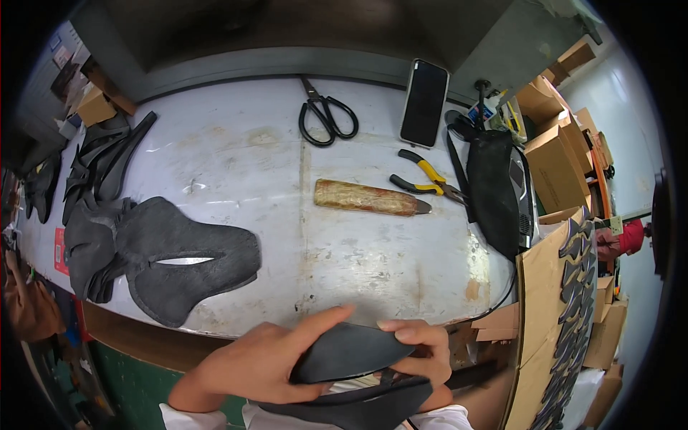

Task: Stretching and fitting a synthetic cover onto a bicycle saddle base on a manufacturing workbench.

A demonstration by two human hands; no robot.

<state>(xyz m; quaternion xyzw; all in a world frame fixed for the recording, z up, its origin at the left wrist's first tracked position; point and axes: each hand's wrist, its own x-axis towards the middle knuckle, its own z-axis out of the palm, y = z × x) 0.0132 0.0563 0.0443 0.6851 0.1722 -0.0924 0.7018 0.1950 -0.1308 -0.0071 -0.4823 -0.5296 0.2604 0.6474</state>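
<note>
My left hand (261, 362) and my right hand (423, 351) both grip a curved black shoe piece (347, 352) just below the table's near edge. The left thumb lies along its upper rim, and the right fingers pinch its right end. A second black piece (358, 405) sits under it, near my lap. On the white worktable (251, 158) to the left lies a large dark grey shoe upper (179, 258) with a slit in its middle, on top of a stack of similar pieces.
Black scissors (326, 115), a dark phone (424, 102), yellow-handled pliers (426, 179) and a wooden-handled tool (369, 198) lie across the table. A black bag (494, 186) sits at right. Cardboard with black cut pieces (566, 315) leans at right, and more black pieces (100, 158) lie at left.
</note>
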